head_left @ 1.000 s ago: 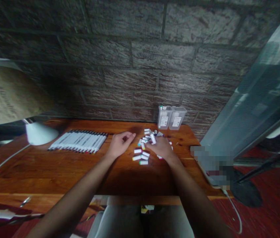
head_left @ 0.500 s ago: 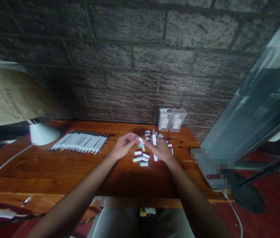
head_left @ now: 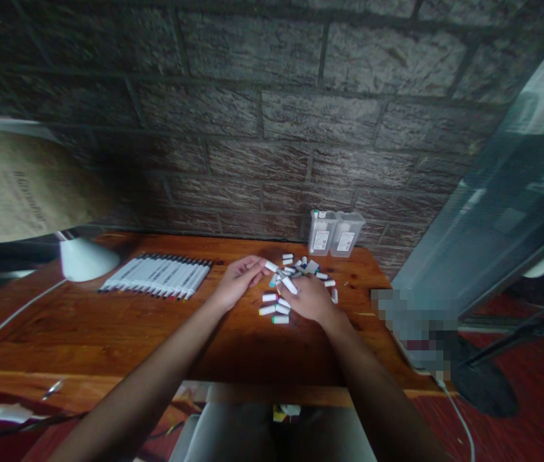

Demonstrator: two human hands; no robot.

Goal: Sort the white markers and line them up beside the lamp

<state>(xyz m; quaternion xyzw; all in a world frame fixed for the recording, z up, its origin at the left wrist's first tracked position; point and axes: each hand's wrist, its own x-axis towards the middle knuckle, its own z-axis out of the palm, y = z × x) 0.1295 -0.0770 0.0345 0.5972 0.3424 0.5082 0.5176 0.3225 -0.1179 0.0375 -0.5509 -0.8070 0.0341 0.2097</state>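
Note:
Between thumb and fingers, my left hand pinches a white marker cap. My right hand is closed around a white marker, which tilts with its upper end toward the cap. The two pieces are close together; whether they touch I cannot tell. Below the hands lie several loose white caps with coloured ends, among them a green-ended cap and a yellow-ended cap. More caps are scattered behind and beside my right hand, which partly hides them.
A row of white markers lies side by side on the wooden table at left. Two clear plastic boxes stand by the brick wall. A lamp is at far left, and a blurred-out object sits at the right edge.
My right hand has turned the marker from upright to tilted, bringing its end to the cap in my left hand. The left hand has barely moved.

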